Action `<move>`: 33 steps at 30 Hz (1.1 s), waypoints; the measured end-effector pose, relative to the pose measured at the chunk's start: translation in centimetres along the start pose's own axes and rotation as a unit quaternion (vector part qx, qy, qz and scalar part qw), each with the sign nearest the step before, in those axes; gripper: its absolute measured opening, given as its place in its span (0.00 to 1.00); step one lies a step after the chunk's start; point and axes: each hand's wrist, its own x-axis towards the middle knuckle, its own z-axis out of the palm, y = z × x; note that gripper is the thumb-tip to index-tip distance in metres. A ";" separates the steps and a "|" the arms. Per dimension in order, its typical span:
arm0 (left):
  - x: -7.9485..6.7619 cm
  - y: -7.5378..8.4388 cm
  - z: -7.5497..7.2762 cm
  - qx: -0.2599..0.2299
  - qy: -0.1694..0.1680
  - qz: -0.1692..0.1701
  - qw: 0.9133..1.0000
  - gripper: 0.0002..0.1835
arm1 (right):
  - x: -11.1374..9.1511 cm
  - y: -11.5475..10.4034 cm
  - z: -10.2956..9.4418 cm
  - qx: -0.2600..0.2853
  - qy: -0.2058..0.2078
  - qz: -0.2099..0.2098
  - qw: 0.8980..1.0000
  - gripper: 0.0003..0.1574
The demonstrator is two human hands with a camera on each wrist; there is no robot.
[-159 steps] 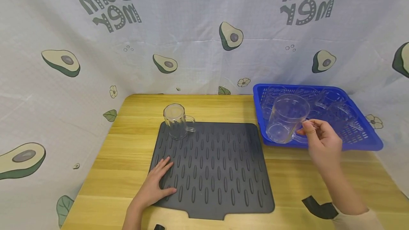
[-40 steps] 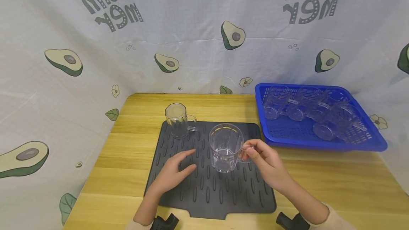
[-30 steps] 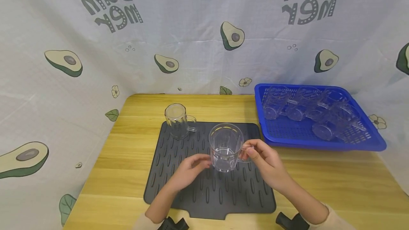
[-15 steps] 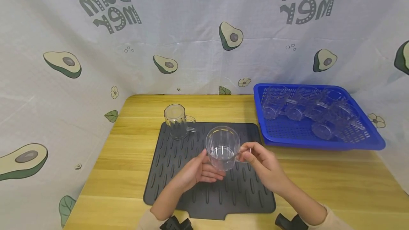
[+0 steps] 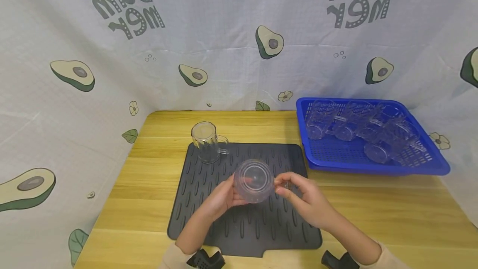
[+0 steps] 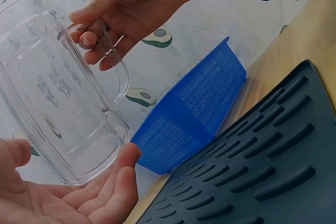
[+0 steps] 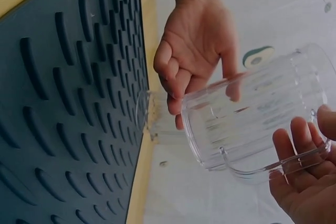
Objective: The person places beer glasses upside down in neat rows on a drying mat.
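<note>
A clear glass mug [image 5: 255,182] is held above the dark ribbed mat [image 5: 257,231], with a round end facing the head camera. My right hand [image 5: 308,198] pinches its handle; the left wrist view shows the thumb and fingers of that right hand [image 6: 134,17] around the handle. My left hand [image 5: 220,202] cups the mug loosely from the left. In the left wrist view the relaxed fingers [image 6: 113,192] lie under the base of the mug [image 6: 58,98]. Another glass mug [image 5: 207,148] stands upside down at the mat's far left corner, its handle pointing right.
At the back right, a blue plastic basket [image 5: 373,170] contains several clear mugs [image 5: 379,150] lying tilted. Mat and basket lie on a wooden tabletop [image 5: 392,211]. A white curtain [image 5: 231,20] printed with avocados hangs behind and at the sides.
The right hand has brought the mug from the basket to over the mat, then tipped it so a round end faces the camera. My left hand has moved off the mat to the mug.
</note>
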 end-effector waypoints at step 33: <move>0.1 0.1 -0.7 0.004 -0.029 -0.004 1.000 0.41 | -1.0 0.3 0.7 -0.049 -0.112 -0.048 0.991 0.21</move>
